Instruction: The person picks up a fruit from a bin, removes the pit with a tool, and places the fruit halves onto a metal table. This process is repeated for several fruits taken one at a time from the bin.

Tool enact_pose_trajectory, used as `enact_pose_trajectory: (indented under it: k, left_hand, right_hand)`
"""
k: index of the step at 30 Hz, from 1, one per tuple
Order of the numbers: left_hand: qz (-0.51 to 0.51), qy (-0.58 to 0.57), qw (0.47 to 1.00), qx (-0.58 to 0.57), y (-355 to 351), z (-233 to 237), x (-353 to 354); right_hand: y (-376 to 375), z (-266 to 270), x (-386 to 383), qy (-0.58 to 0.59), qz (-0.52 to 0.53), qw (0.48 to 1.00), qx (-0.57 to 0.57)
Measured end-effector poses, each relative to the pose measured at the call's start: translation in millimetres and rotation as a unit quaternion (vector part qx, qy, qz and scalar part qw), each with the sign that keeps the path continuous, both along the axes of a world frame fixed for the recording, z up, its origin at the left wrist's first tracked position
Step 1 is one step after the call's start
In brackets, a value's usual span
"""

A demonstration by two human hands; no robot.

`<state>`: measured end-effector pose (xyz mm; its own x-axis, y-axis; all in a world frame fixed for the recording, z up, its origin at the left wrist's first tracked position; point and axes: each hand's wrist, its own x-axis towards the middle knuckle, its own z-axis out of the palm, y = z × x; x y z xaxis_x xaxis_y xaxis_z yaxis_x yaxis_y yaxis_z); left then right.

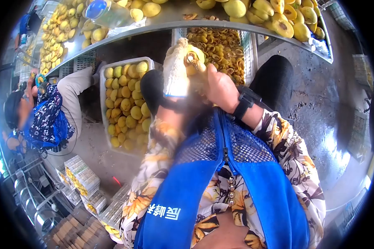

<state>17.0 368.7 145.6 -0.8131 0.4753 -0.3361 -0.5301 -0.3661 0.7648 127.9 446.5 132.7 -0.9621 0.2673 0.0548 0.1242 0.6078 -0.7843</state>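
My left hand (175, 68), in a white knit glove, is closed around a yellow peach (200, 55) above the crate of scraps. A brownish ring-like piece (191, 58) shows at the cut face of the peach. My right hand (222, 88), bare and with a black watch (246, 101) at the wrist, is closed close against the fruit's near side. Whatever its fingers grip is blurred and mostly hidden. Below and beyond both hands stands a crate (248, 54) filled with brown pit pieces and curved trimmings (216, 40).
A white crate (105, 108) of whole yellow peaches (126, 93) stands to my left. Ahead, a metal table (170, 24) carries cut peaches (282, 28) and a blue-capped container (96, 9). A seated co-worker (50, 112) is at far left, near stacked crates (82, 174).
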Motion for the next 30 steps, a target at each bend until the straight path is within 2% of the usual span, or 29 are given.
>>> enact_pose_trajectory:
  k: [2,4,5,6,8,11,14,15,16,18,19,20,22,25,28,30]
  left_hand:
    - [-0.045,0.03,0.999,0.006,-6.4,6.7,-4.9]
    - [-0.036,0.011,0.998,-0.044,-12.3,5.9,-15.7]
    - [-0.031,-0.001,0.997,-0.069,-15.6,3.9,-19.2]
    - [-0.077,-0.001,0.993,-0.089,-20.4,3.3,-23.1]
    - [-0.184,-0.029,0.968,-0.169,-26.2,11.2,-24.2]
    - [-0.267,-0.05,0.956,-0.111,-21.2,18.8,-16.4]
    - [-0.138,-0.066,0.988,-0.033,-22.6,39.5,-12.7]
    - [-0.069,-0.056,0.996,0.02,-13.7,46.1,-0.9]
    - [-0.073,-0.007,0.996,0.041,-12.0,34.7,0.4]
    - [-0.038,0.012,0.999,-0.03,-4.6,25.0,15.2]
    - [-0.041,-0.064,0.997,0.02,-2.7,12.2,14.1]
    - [-0.019,-0.073,0.994,0.083,-2.1,0.9,12.2]
    - [-0.009,-0.111,0.99,0.08,-5.1,18.1,15.0]
    - [0.009,-0.01,1.0,0.028,-6.2,7.6,8.9]
    - [-0.067,0.008,0.996,0.062,-6.8,-12.7,-5.5]
    - [-0.033,0.014,0.999,0.041,-4.2,-5.6,3.0]
  right_hand:
    - [6.1,4.7,-4.4,0.004,-0.014,1.0,-0.012]
    - [9.1,21.7,-9.1,-0.03,-0.055,0.998,0.0]
    - [11.3,39.2,-10.5,-0.013,-0.116,0.993,-0.036]
    - [22.4,36.3,-10.8,0.016,-0.113,0.986,-0.124]
    - [35.5,26.5,-18.0,0.032,-0.085,0.992,-0.087]
    - [36.8,11.6,-24.0,0.049,0.036,0.994,-0.093]
    - [34.3,3.6,-31.4,0.045,-0.077,0.967,-0.238]
    - [29.4,26.3,-31.0,-0.008,-0.136,0.924,-0.357]
    - [24.2,20.3,-35.2,-0.002,-0.177,0.918,-0.356]
    - [11.3,-1.6,-41.2,0.006,-0.255,0.901,-0.351]
    - [2.6,-1.3,-38.4,0.05,-0.24,0.936,-0.251]
    - [-1.4,4.1,-33.4,0.011,-0.22,0.962,-0.164]
    - [-4.0,8.6,-23.9,-0.008,-0.16,0.981,-0.109]
    - [0.0,15.4,-10.6,-0.05,-0.101,0.989,-0.092]
    - [-0.9,11.2,-3.1,-0.04,-0.064,0.997,-0.032]
    - [0.9,9.9,-0.9,-0.025,-0.052,0.998,-0.036]
